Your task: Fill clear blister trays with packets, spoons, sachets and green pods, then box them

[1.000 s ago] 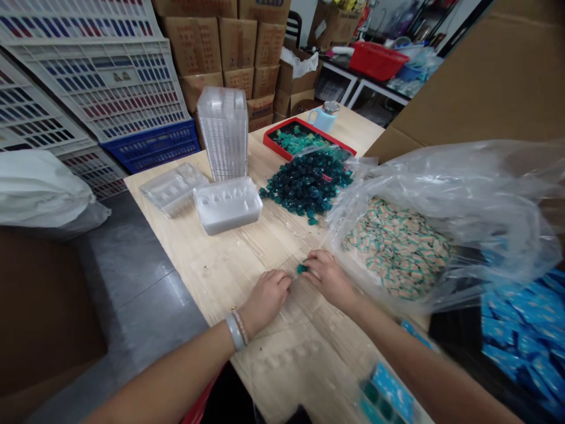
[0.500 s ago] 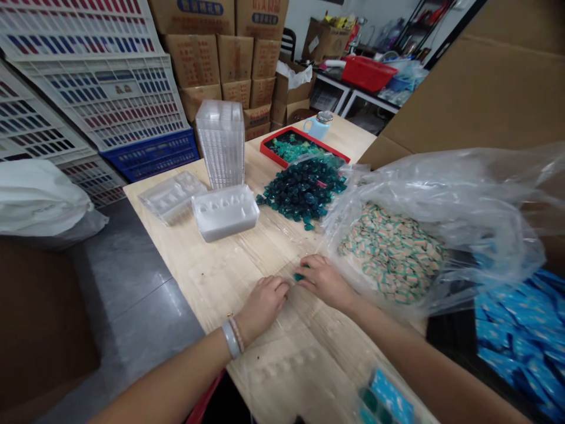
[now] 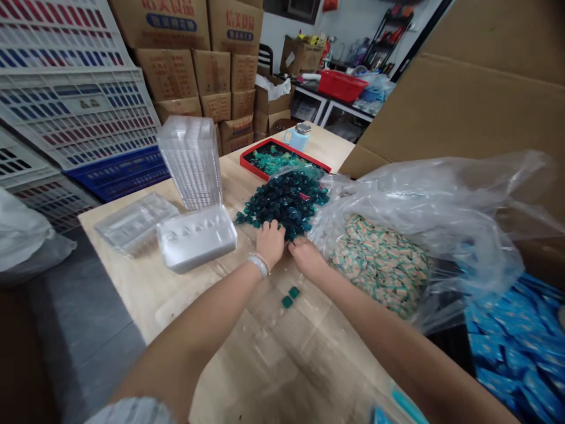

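Both hands reach forward to the near edge of a pile of dark teal wrapped candies (image 3: pixel 285 199) on the wooden table (image 3: pixel 145 288). My left hand (image 3: pixel 270 241) rests fingers-down on the pile's edge, curled over candies. My right hand (image 3: pixel 303 254) lies beside it, fingers bent at the pile; what they hold is hidden. Two loose teal candies (image 3: pixel 290 297) lie on the table under my forearms.
A stack of clear plastic trays (image 3: pixel 190 160) stands behind two tray bundles (image 3: pixel 196 237) on the left. A red tray (image 3: pixel 282 158) with green candies and a blue mug (image 3: pixel 298 136) sit further back. A big clear bag of striped candies (image 3: pixel 384 265) lies right, blue packets (image 3: pixel 521 335) beyond it.
Both hands moved forward from the near table area to the teal candy pile. The candy held by the right hand now lies on the table with a second one.
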`<state>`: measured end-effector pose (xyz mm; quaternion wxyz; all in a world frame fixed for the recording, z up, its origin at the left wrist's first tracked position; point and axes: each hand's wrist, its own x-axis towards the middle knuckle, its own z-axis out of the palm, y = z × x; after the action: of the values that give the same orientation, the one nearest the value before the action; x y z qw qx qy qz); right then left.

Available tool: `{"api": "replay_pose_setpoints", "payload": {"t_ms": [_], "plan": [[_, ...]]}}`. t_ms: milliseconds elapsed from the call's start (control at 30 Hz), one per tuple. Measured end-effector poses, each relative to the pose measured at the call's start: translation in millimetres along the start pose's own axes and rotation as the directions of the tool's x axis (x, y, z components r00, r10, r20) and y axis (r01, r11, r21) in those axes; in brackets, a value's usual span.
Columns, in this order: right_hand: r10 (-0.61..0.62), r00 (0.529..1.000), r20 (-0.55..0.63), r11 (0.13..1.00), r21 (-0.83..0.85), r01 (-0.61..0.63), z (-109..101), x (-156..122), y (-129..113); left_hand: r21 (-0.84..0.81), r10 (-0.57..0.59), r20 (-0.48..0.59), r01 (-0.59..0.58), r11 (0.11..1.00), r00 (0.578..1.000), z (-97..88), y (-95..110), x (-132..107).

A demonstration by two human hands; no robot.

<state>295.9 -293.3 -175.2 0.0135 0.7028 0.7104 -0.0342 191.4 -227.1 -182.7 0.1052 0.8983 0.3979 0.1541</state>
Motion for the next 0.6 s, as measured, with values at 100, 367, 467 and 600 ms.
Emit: {"api": "replay_pose_setpoints", "payload": {"t_ms": [100,367,467,600], "plan": [[0.041,0.996,-0.073,0.985,0.173,-0.028,7,-6,7,-0.042,0.082,-0.035,-0.083,0.996,0.996,2.5,-2,-16],[0.452,0.87,-0.197,0.484,0.873,-0.054,18,-11,-2,-0.771,-0.083,0.031,0.077,0.632,0.996,-7.7,4,-22],[0.486,0.872,-0.061,0.247,0.967,-0.07,15,-18,-12,-0.89,-0.056,0.312,0.313,0.332,0.948,-10.1,4,-21],[0.477,0.878,-0.037,0.239,0.967,-0.089,8,-34,-24,-0.886,-0.023,0.396,0.388,0.253,0.918,-19.2,3,-30]]}}
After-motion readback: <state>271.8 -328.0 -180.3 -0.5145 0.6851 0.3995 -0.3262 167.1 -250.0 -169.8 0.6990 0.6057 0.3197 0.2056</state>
